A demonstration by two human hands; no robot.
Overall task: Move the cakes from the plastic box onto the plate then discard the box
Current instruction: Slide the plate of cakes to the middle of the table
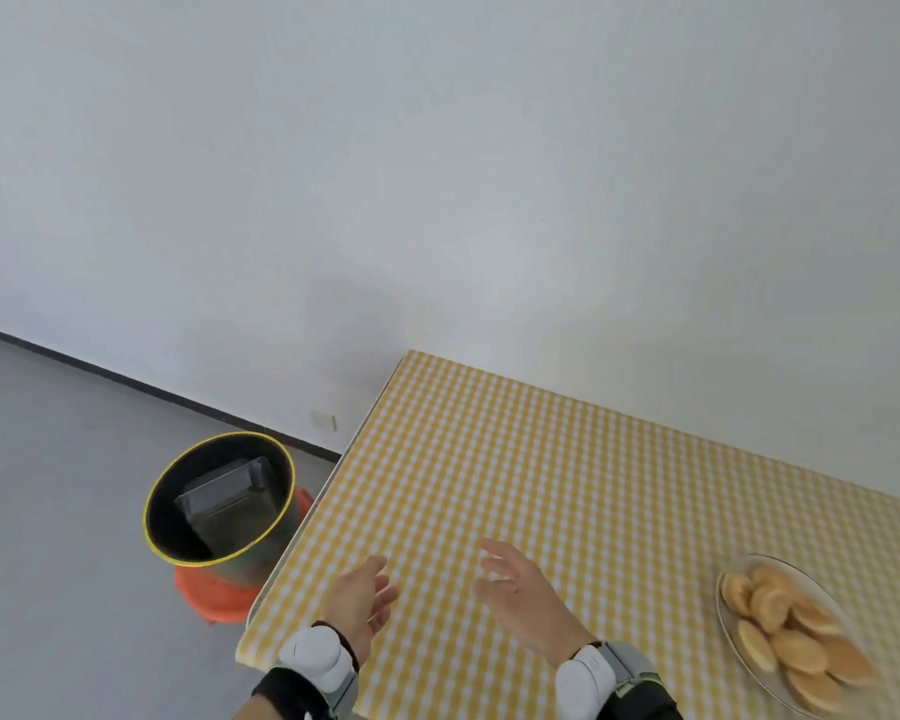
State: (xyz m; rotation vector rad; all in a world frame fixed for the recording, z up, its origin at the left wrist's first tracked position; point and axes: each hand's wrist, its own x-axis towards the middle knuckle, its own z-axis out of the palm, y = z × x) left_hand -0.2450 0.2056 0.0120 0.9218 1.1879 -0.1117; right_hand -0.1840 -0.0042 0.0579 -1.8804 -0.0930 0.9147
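Several round golden cakes (785,634) lie piled on a clear glass plate (728,623) at the right of the yellow checked table. The clear plastic box (227,493) leans inside a dark bin (170,527) with a yellow rim, on the floor left of the table. Over the table's near left part, my left hand (359,600) is empty with its fingers apart. My right hand (520,584) hovers beside it, also empty and spread. White devices are strapped to both wrists.
The bin stands on an orange base (209,595) close to the table's left edge (302,522). A white wall runs behind the table, with a wall socket (323,420) low down. Grey floor lies to the left.
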